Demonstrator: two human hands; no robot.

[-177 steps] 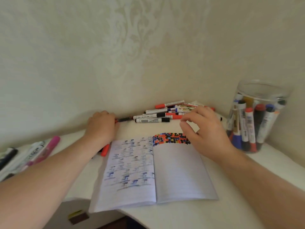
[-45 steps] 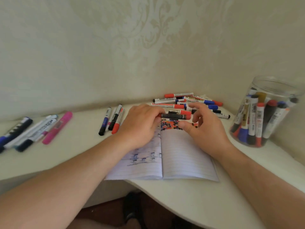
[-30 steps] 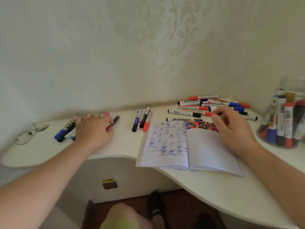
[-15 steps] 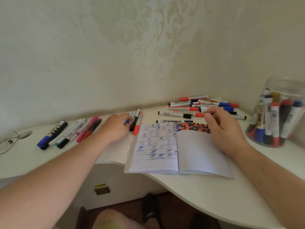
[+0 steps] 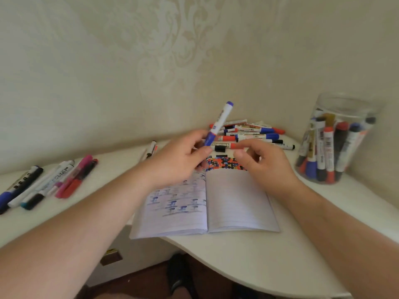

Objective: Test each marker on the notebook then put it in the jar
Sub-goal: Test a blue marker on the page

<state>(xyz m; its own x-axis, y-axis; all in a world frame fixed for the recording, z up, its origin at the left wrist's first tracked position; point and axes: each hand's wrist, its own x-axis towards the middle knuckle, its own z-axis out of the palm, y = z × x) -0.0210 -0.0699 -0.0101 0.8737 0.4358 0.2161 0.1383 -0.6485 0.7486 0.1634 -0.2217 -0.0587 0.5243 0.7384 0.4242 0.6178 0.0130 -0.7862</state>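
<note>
While pinched in the left hand — blue marker, upright-tilted, far end up-right; right hand loosely curled, empty.

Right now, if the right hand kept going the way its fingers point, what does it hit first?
Probably the blue marker gripped upright in the left hand. The right hand has its fingers aimed left toward it, above the notebook. Depth is unclear; it might pass in front.

Capped blue-and-white marker tilted above open notebook, jar right.
</note>
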